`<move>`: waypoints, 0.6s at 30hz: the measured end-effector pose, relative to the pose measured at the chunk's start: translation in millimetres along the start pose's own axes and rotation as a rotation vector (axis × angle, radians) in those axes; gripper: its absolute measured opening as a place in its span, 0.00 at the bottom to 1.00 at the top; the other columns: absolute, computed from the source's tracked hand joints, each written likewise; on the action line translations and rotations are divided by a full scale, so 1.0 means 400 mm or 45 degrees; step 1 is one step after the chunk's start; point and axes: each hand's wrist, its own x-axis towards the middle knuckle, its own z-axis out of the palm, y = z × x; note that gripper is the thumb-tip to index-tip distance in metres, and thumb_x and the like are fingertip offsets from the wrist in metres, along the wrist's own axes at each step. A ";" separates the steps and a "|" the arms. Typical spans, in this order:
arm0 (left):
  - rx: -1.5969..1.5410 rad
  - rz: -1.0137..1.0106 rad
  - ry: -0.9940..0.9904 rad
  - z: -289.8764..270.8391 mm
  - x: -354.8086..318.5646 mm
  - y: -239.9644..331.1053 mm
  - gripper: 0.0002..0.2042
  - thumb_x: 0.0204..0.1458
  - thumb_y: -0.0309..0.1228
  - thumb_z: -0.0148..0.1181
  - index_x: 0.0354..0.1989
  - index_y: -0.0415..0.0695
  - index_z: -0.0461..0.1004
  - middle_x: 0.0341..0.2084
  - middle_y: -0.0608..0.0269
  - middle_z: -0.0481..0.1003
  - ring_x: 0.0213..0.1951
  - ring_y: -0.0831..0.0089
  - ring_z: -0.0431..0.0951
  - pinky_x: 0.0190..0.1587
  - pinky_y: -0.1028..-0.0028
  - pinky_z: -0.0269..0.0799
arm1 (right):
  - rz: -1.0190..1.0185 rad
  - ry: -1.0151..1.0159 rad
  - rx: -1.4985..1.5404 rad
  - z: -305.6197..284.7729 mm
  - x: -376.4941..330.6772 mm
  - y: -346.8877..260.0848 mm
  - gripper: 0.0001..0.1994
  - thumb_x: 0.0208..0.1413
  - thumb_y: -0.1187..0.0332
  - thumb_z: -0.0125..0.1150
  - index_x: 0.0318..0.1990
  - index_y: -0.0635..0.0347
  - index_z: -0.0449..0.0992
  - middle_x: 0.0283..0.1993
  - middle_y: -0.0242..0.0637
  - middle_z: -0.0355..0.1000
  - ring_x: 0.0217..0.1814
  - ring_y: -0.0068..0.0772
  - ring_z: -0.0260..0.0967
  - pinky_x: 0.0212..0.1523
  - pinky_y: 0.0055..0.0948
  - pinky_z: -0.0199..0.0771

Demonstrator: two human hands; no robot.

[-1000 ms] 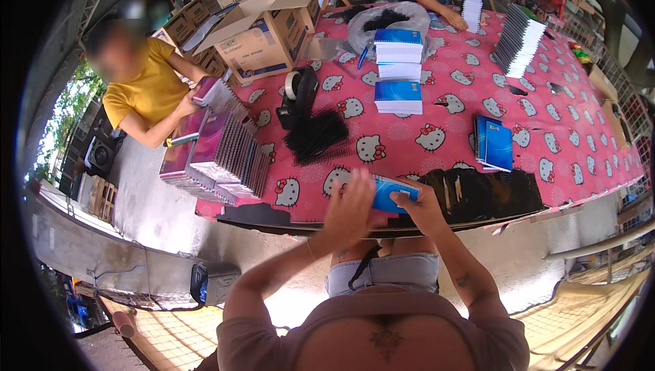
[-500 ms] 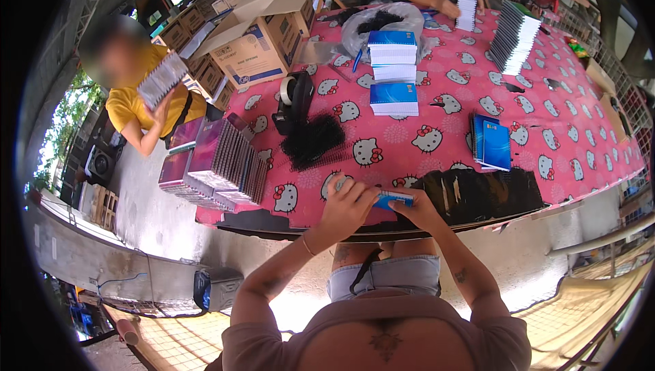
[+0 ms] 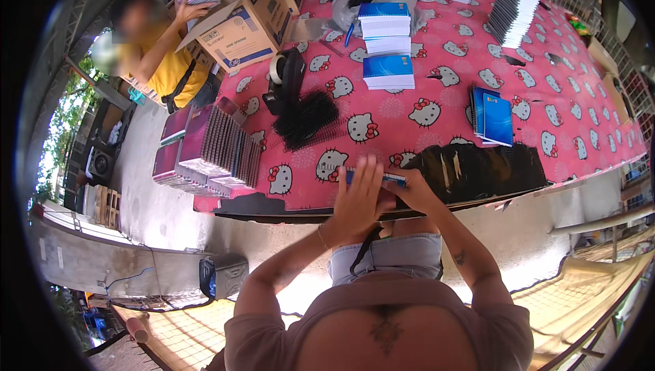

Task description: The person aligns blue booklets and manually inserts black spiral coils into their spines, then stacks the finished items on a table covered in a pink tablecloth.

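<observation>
A blue-covered notebook (image 3: 394, 179) is held edge-on just above the table's near edge, with much of it hidden behind my fingers. My left hand (image 3: 361, 190) lies along it, fingers stretched out straight. At the notebook's right end, my right hand (image 3: 415, 192) grips it between thumb and fingers. Beyond my left hand sits a tangled pile of black plastic binding coils (image 3: 305, 120). To the right lie a couple of blue spiral notebooks (image 3: 496, 119), partly overlapping. Further off are stacks of blue-covered pads (image 3: 388, 65) with white page edges.
Purple spiral notebooks (image 3: 217, 142) are stacked at the table's left corner, near a black tape dispenser (image 3: 285, 81). An open carton (image 3: 245, 33) stands behind. Tall notebook stacks (image 3: 512, 13) are at far right. A co-worker in yellow (image 3: 174, 64) stands at left.
My left hand has gone from curled fingers to straight ones along the notebook. The co-worker has raised a bundle of notebooks toward the open carton. The view has shifted slightly.
</observation>
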 end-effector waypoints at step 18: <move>-0.270 0.099 0.075 0.013 -0.051 0.026 0.35 0.63 0.51 0.47 0.67 0.33 0.58 0.69 0.43 0.57 0.72 0.49 0.54 0.70 0.38 0.32 | 0.092 -0.048 -0.097 -0.001 0.016 -0.011 0.21 0.52 0.76 0.62 0.56 0.64 0.76 0.36 0.56 0.77 0.37 0.48 0.80 0.41 0.35 0.76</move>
